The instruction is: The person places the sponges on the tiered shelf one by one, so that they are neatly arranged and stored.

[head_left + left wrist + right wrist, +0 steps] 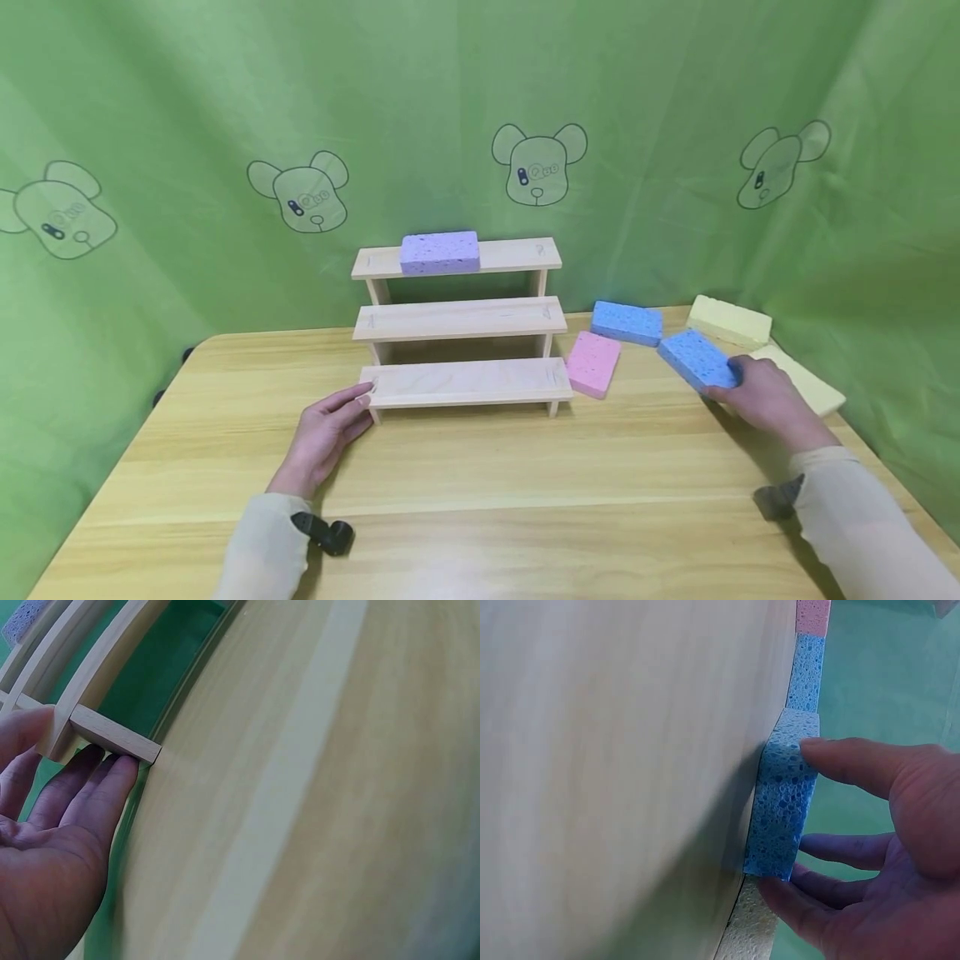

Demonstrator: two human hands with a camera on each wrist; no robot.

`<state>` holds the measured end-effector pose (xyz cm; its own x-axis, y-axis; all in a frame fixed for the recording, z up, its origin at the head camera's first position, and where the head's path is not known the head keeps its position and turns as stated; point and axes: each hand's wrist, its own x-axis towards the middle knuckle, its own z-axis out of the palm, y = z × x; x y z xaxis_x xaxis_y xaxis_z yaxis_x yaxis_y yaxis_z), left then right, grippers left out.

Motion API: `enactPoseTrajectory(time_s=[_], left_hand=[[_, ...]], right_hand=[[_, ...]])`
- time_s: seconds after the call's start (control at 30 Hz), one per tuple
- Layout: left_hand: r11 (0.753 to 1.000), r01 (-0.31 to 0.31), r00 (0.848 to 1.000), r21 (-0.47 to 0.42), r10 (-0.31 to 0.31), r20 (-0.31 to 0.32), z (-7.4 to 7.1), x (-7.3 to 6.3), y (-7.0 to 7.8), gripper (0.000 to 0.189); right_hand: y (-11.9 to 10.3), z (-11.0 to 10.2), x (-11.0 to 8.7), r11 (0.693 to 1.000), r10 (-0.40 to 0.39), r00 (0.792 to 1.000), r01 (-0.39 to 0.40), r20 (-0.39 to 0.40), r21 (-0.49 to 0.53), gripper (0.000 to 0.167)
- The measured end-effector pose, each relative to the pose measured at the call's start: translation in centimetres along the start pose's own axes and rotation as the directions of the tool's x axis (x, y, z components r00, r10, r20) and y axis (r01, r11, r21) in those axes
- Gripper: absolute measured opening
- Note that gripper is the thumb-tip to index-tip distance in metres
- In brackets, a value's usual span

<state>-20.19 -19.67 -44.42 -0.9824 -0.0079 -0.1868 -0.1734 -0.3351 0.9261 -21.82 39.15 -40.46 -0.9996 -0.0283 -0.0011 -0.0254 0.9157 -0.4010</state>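
Right grip (768, 404) clamped on a blue sponge (693, 358) at the right of the bench (480, 492); whether lifted, I cannot tell. Left grip (324, 439) pinches the rack's (468, 383) lower left end. Step, judged: pick-up. Next move calls for raising it clear of the yellow sponge (729, 322).

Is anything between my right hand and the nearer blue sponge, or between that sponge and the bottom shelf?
Nothing blocks your right hand; it grips the nearer blue sponge. Toward the bottom shelf, the pink sponge lies in the straight path, by the shelf's right end; lifting over it should probably work.
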Motion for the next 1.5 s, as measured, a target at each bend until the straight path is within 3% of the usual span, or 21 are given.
enactPoseTrajectory(time_s=[0.57, 1.17, 1.5], left_hand=[[1.000, 0.007, 1.000, 0.011, -0.007, 0.011, 0.0, 0.0, 0.2, 0.032], [0.999, -0.004, 1.000, -0.033, 0.004, 0.006, 0.0, -0.1, 0.0, 0.020], [1.000, -0.004, 1.000, -0.015, 0.004, 0.014, -0.2, 0.0, -0.1, 0.022]], right_hand=[[1.0, -0.6, -0.4, 1.000, 0.020, 1.000, -0.019, -0.016, 0.024, 0.084], [-1.3, -1.6, -1.6, 0.996, -0.064, 0.992, 0.070, -0.106, 0.057, 0.074], [-2.8, -2.0, -1.7, 0.979, -0.153, 0.971, 0.174, -0.184, 0.106, 0.070]])
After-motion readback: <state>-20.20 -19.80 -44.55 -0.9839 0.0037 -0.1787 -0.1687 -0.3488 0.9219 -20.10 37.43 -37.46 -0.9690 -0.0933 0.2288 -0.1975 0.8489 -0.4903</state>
